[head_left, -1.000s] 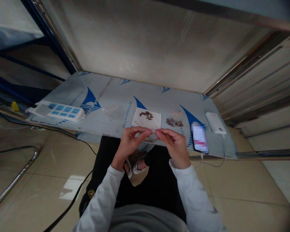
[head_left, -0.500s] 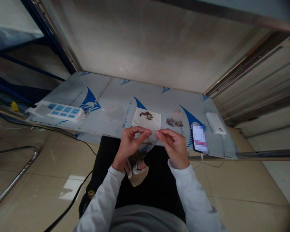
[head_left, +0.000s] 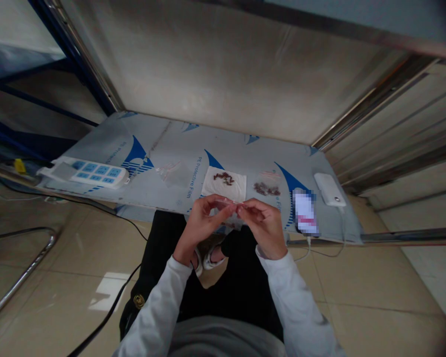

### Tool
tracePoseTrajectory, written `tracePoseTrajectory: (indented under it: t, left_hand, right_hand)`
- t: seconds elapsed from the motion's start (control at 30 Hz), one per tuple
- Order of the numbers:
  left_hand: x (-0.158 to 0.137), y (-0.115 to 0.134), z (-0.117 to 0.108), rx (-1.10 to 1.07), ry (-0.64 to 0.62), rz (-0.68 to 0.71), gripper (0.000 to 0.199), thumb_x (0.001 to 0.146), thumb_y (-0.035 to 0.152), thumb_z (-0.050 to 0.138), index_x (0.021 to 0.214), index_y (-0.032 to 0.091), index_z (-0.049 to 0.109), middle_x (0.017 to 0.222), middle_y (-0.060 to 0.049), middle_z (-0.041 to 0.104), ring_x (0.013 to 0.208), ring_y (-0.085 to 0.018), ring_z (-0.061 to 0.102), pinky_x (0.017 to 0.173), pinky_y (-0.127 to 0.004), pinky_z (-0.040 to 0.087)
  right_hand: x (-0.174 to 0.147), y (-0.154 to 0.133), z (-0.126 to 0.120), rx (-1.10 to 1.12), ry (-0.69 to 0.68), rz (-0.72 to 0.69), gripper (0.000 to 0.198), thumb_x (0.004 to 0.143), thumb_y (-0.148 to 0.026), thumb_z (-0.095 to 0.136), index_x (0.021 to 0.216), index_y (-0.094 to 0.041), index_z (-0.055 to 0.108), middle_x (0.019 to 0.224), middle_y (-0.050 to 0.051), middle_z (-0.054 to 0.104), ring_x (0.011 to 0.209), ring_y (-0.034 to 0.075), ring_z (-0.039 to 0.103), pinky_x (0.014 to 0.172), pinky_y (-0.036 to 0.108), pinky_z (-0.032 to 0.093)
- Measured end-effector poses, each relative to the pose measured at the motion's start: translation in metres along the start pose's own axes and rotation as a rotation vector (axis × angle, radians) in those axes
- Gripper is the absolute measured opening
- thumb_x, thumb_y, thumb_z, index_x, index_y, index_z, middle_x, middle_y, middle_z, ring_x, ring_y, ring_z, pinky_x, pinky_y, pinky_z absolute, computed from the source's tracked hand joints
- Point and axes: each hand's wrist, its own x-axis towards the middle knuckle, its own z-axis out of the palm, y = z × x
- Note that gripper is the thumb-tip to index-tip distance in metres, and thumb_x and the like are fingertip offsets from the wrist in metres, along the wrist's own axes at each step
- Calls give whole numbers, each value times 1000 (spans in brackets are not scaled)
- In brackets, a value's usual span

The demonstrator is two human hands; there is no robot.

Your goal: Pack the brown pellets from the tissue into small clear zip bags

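Observation:
Between my two hands is a small clear zip bag [head_left: 230, 225] with a reddish top edge and a few brown bits low inside it. My left hand [head_left: 204, 218] pinches the bag's top edge between thumb and fingers. Close against it, my right hand [head_left: 263, 223] pinches the same edge from the other side. Just beyond my fingers lies a white paper napkin [head_left: 217, 188] bearing small dark brown pieces [head_left: 225, 178]. To its right lies another clear bag of brown pieces [head_left: 266, 188]. Flat clear bags [head_left: 171, 173] with reddish edges lie to the left.
A white power strip [head_left: 96, 173] with blue sockets lies at the left of the film-covered metal table [head_left: 186, 141]. At the right are a phone [head_left: 305, 213] and a white power bank [head_left: 329, 189], joined to cables. A metal panel [head_left: 223, 74] rises behind.
My hands have come closer together along the bag's top edge, with the right fingertips shifting left until they meet the left ones. The things on the table stay put.

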Motion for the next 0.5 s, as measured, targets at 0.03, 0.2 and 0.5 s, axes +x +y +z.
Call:
tracePoseTrajectory:
  t: [0.03, 0.2, 0.5]
  left_hand:
    - [0, 0, 0, -8, -12, -1, 20, 74, 31, 71, 84, 14, 70, 81, -7, 73, 71, -16, 67, 66, -25, 53]
    - [2, -1, 1, 54, 0, 35, 15, 76, 29, 69, 79, 15, 72, 74, -5, 73, 66, -15, 66, 64, -25, 52]
    - [-2, -4, 10, 209, 122, 125, 16, 76, 30, 69, 80, 15, 73, 78, -6, 74, 73, -17, 68, 69, -26, 52]
  right_hand:
    - [1, 0, -1, -3, -6, 2, 10, 77, -29, 70, 81, -20, 70, 79, 2, 71, 75, 16, 65, 72, 26, 52]
    - [2, 0, -6, 49, -66, 60, 14, 79, -32, 67, 85, -20, 71, 83, 3, 73, 79, 17, 68, 75, 27, 52]
    - [-3, -5, -1, -259, 98, -80, 14, 82, -31, 63, 81, -19, 70, 79, 3, 71, 76, 17, 65, 74, 28, 50]
